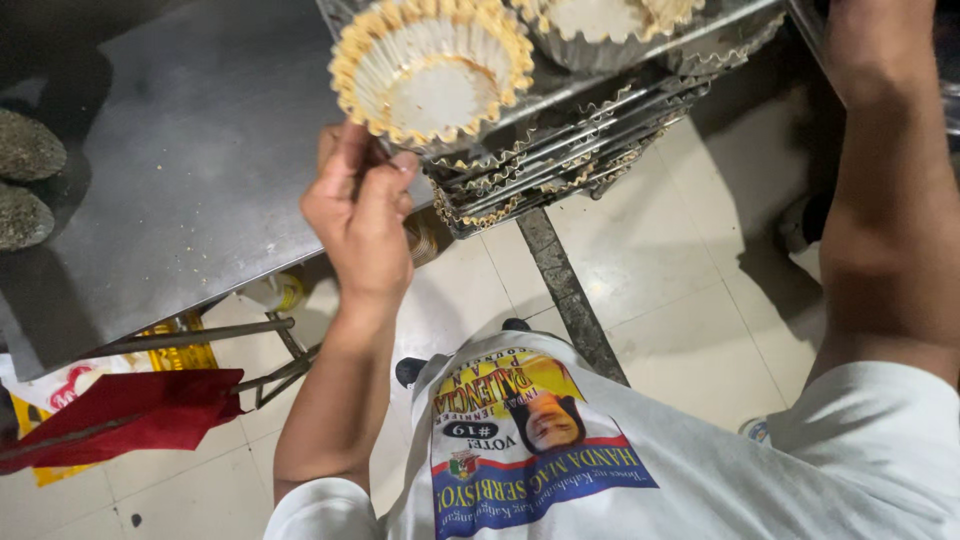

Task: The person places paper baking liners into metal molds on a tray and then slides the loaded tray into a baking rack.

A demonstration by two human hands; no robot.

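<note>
Presently, the left hand [362, 215] pinches the near rim of a fluted paper liner [432, 68], which sits just above the fingers on a stack of metal trays [560, 150] overhanging the steel counter's [190, 170] front edge. The right arm [885, 190] reaches past the trays' right corner; its hand is out of view.

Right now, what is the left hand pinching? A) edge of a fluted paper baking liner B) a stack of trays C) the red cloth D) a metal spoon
A: the left hand grips the rim of the fluted paper baking liner by the steel table; the red cloth lies lower down, untouched.
</note>
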